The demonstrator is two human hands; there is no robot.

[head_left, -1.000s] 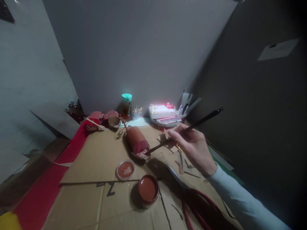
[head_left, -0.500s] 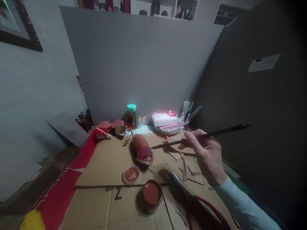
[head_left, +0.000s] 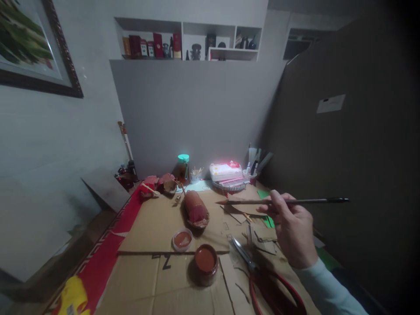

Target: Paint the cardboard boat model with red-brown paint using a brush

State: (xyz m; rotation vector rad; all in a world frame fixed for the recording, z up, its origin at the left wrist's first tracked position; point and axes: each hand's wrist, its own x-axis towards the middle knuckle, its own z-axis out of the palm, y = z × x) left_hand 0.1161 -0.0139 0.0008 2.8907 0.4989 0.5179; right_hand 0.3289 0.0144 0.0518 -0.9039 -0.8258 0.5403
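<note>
The brown log-shaped model [head_left: 194,202] lies on the cardboard [head_left: 144,236], left of and beyond the right hand [head_left: 293,229], its long axis running away and slightly leftward; the paintbrush [head_left: 241,202] stretches between them nearly crosswise, tip toward the model and seemingly just short of touching, though depth is hard to judge. The right hand's fingers [head_left: 278,203] pinch the brush around mid-handle; the left hand is out of sight, its grip unknown. Across the worktop [head_left: 95,267] follow a yellow object [head_left: 74,294], a lid [head_left: 183,239] holding brown paint, a paint pot [head_left: 206,261] and red-handled scissors [head_left: 243,253]. Behind stand a framed picture [head_left: 29,48], a grey panel [head_left: 197,105] below wall shelves [head_left: 210,29], and a dark panel [head_left: 328,148].
</note>
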